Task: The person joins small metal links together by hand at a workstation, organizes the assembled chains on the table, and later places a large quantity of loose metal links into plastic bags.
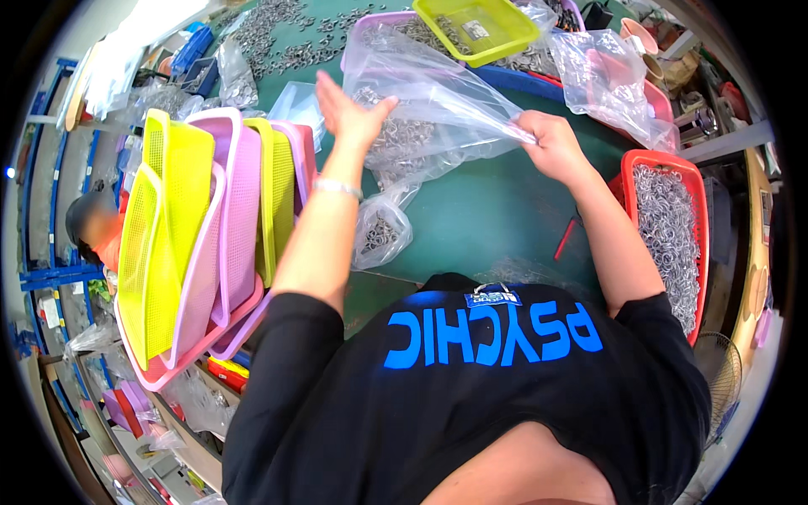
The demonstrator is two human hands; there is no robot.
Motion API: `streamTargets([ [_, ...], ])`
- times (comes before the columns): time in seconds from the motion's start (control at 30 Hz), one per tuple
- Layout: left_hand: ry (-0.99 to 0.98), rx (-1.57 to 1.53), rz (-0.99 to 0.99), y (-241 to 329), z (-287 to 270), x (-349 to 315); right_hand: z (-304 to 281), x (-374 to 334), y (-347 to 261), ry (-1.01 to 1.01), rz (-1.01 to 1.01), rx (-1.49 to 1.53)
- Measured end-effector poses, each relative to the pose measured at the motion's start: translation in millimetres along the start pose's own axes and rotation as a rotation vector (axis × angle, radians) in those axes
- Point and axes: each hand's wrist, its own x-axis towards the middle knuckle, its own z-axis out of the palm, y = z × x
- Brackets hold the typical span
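A large clear plastic bag [446, 97] stretches across the green table in front of me. My right hand [551, 145] pinches its gathered right end. At the bag's left side my left hand [352, 116] is raised, fingers straight and thumb apart, holding nothing; whether it touches the film I cannot tell. Small silvery metal pieces [406, 139] show through and beneath the bag, and their exact shape is blurred by the plastic. Nearer to me, by my left forearm, rests a smaller clear bag [383, 231] with similar pieces inside.
Stacked yellow-green and purple plastic baskets [236, 160] stand at left. A red basket [701, 252] full of metal rings is on the right. A yellow-green tray [515, 49] and loose metal pieces [278, 34] lie at the back. A red stick [565, 240] lies on the table [471, 227].
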Motion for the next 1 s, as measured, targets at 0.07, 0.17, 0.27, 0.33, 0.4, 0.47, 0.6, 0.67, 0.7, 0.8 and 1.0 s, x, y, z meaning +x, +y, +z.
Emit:
streamTargets([
  [0.07, -0.245, 0.006, 0.003, -8, 21, 26, 0, -9, 5, 0.038, -0.045, 0.019],
  [0.17, -0.848, -0.189, -0.111, -2, 39, 47, 0, -12, 9, -0.051, 0.412, 0.256],
  [0.27, -0.412, -0.629, -0.339, 26, 43, 34, 0, -8, 8, 0.057, 0.589, 0.572],
  [0.33, -0.217, -1.001, -0.373, 41, 30, 44, -7, 5, -6, 0.189, 0.413, 0.647],
  [0.4, -0.156, -1.253, -0.373, 62, 0, 53, -19, 15, -28, 0.249, 0.246, 0.663],
  [0.47, -0.169, -1.392, -0.415, 88, -32, 47, -33, 19, -39, 0.262, 0.114, 0.618],
  [0.6, -0.112, -1.639, -0.429, 100, -44, 27, -57, 25, -58, 0.471, 0.085, 0.633],
  [0.67, -0.223, -1.619, -0.378, 105, -34, 34, -71, 33, -60, 0.475, 0.077, 0.669],
  [0.7, -0.285, -1.605, -0.360, 118, -34, 27, -78, 34, -65, 0.502, 0.104, 0.702],
  [0.8, -0.627, -1.876, -0.242, 157, -58, -21, -88, 19, -64, 0.482, -0.018, 0.778],
  [1.0, -0.546, -1.631, -0.277, 199, -39, -126, -65, -56, -65, 0.150, 0.161, 0.761],
])
